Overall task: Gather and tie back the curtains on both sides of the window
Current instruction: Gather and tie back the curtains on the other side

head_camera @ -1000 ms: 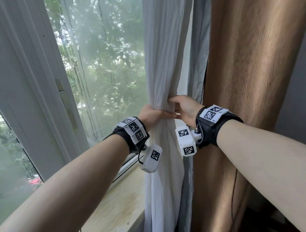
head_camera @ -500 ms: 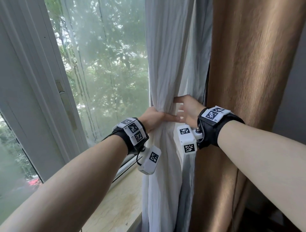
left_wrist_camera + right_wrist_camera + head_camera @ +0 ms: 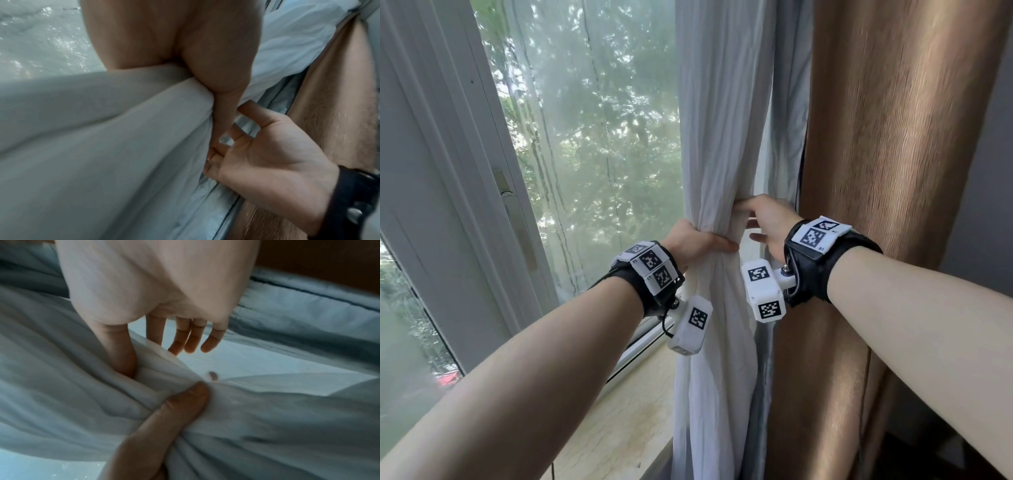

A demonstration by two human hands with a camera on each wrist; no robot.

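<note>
A white sheer curtain (image 3: 719, 137) hangs in the middle, bunched into a narrow waist. My left hand (image 3: 702, 240) grips that waist from the left, its thumb (image 3: 222, 113) pressed across the front folds. My right hand (image 3: 750, 221) is at the bundle's right edge with its fingers (image 3: 191, 340) straight and spread, reaching behind the fabric while its thumb (image 3: 123, 356) rests against the front. Behind the sheer hangs a grey lining (image 3: 789, 137), and a thick brown curtain (image 3: 893, 205) is to the right. No tie-back is visible.
The window glass (image 3: 592, 137) and its white frame (image 3: 448, 171) with a handle (image 3: 512, 219) fill the left. A beige stone sill (image 3: 613, 428) runs below my left forearm. A grey wall (image 3: 986, 205) borders the brown curtain on the right.
Both hands and the bunched sheer have shifted slightly right. My right hand's fingers have loosened from the front of the bundle and now spread behind it. The left hand keeps its grip.
</note>
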